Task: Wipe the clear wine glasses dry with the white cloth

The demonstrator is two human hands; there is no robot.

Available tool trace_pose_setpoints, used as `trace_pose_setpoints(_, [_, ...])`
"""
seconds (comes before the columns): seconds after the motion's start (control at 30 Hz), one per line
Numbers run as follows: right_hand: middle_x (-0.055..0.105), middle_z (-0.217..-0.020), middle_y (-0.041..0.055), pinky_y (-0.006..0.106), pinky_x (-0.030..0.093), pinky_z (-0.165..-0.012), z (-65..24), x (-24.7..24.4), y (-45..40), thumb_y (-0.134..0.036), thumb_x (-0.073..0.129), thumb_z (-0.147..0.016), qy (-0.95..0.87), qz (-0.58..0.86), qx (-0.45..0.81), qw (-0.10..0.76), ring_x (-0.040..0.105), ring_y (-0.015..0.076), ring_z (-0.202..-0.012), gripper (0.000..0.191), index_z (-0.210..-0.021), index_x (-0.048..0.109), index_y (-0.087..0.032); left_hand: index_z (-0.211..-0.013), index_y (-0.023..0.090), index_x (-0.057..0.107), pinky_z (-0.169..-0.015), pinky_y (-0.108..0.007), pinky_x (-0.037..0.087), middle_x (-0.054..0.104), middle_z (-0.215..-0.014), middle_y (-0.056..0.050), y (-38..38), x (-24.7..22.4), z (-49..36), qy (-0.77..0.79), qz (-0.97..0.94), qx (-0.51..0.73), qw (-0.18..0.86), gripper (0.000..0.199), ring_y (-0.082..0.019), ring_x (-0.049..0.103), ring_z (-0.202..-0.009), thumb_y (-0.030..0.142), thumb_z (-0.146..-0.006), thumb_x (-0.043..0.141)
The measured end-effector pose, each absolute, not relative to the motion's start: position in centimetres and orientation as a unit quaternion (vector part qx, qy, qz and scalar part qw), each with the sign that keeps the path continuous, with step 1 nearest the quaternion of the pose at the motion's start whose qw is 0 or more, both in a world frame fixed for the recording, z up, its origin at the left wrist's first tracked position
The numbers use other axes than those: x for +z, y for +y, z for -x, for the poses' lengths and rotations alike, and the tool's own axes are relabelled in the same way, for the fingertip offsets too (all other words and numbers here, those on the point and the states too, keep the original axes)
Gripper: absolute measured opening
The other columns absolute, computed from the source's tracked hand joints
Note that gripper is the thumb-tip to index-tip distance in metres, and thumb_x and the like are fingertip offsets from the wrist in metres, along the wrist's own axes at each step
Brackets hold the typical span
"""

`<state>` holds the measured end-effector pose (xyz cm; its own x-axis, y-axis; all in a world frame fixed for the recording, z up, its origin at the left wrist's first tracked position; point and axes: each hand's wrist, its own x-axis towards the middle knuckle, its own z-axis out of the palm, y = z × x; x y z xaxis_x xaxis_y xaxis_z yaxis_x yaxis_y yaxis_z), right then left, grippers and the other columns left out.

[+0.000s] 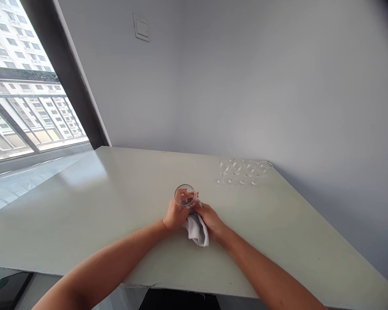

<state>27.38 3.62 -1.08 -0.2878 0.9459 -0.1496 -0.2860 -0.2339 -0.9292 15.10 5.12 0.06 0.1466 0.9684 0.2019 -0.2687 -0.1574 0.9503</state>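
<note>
A clear stemmed glass is held above the table, its open rim tipped toward me. My left hand is wrapped round the bowl, and its fingers show through the glass. Close beside it, my right hand grips a white cloth near the lower part of the glass. The cloth's loose end hangs down between my wrists. The stem and foot of the glass are hidden by the hands and cloth.
Several clear stemmed glasses stand upright in a group at the table's back right, near the wall. The pale table has its near edge just in front of me. A window is on the left.
</note>
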Motion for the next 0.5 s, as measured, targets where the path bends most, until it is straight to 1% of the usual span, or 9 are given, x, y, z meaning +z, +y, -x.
trace_pose_setpoints(0.1, [0.053,-0.057,-0.0016,0.024,0.037,-0.051,-28.3,-1.1,3.9,-0.044,0.067,-0.063,-0.412,0.401,0.709,0.408,0.046,0.0097,-0.051,0.035,-0.075,0.059,-0.012,-0.077,0.022,0.041,-0.097,-0.036,0.029,0.064,-0.075,-0.002,5.5,0.1,-14.9,0.342,-0.521,0.580,0.525,0.031,-0.020,0.056,-0.100,0.019,-0.064,0.068])
trace_pose_setpoints(0.17, [0.050,-0.055,-0.0030,0.022,0.034,-0.049,-28.9,-1.0,4.0,-0.044,0.068,-0.061,-0.438,0.419,0.702,0.374,0.043,0.0083,-0.048,0.036,-0.073,0.058,-0.012,-0.080,0.023,0.038,-0.094,-0.036,0.031,0.064,-0.077,-0.001,5.9,0.1,-14.7,0.349,-0.520,0.598,0.501,0.032,-0.020,0.057,-0.098,0.021,-0.065,0.067])
trace_pose_setpoints(0.27, [0.048,-0.054,-0.0042,0.021,0.032,-0.048,-29.8,-0.5,3.7,-0.047,0.068,-0.061,-0.509,0.414,0.688,0.310,0.040,0.0072,-0.048,0.037,-0.070,0.057,-0.012,-0.084,0.024,0.036,-0.087,-0.033,0.036,0.064,-0.082,-0.001,6.7,0.1,-14.3,0.375,-0.517,0.614,0.464,0.029,-0.018,0.058,-0.093,0.023,-0.070,0.063])
trace_pose_setpoints(0.4, [0.039,-0.050,-0.0062,0.020,0.027,-0.045,-30.4,0.4,3.3,-0.056,0.059,-0.066,-0.589,0.418,0.647,0.244,0.032,0.0058,-0.046,0.043,-0.060,0.051,-0.014,-0.086,0.022,0.042,-0.082,-0.030,0.036,0.063,-0.085,-0.002,7.5,-0.1,-13.7,0.418,-0.515,0.601,0.445,0.022,-0.016,0.058,-0.086,0.026,-0.073,0.059])
trace_pose_setpoints(0.43, [0.039,-0.051,-0.0061,0.020,0.028,-0.045,-30.5,0.6,3.3,-0.057,0.056,-0.068,-0.607,0.424,0.629,0.237,0.032,0.0061,-0.047,0.044,-0.060,0.050,-0.014,-0.085,0.022,0.045,-0.081,-0.029,0.036,0.062,-0.085,-0.002,7.7,-0.3,-13.6,0.426,-0.511,0.600,0.445,0.021,-0.016,0.057,-0.084,0.026,-0.072,0.060])
trace_pose_setpoints(0.5, [0.043,-0.057,-0.0041,0.021,0.031,-0.049,-30.7,0.8,3.5,-0.058,0.050,-0.072,-0.650,0.433,0.574,0.247,0.037,0.0078,-0.052,0.045,-0.064,0.052,-0.014,-0.083,0.021,0.049,-0.079,-0.027,0.036,0.062,-0.086,-0.002,7.9,-0.6,-13.7,0.438,-0.509,0.595,0.441,0.020,-0.015,0.056,-0.083,0.027,-0.070,0.062])
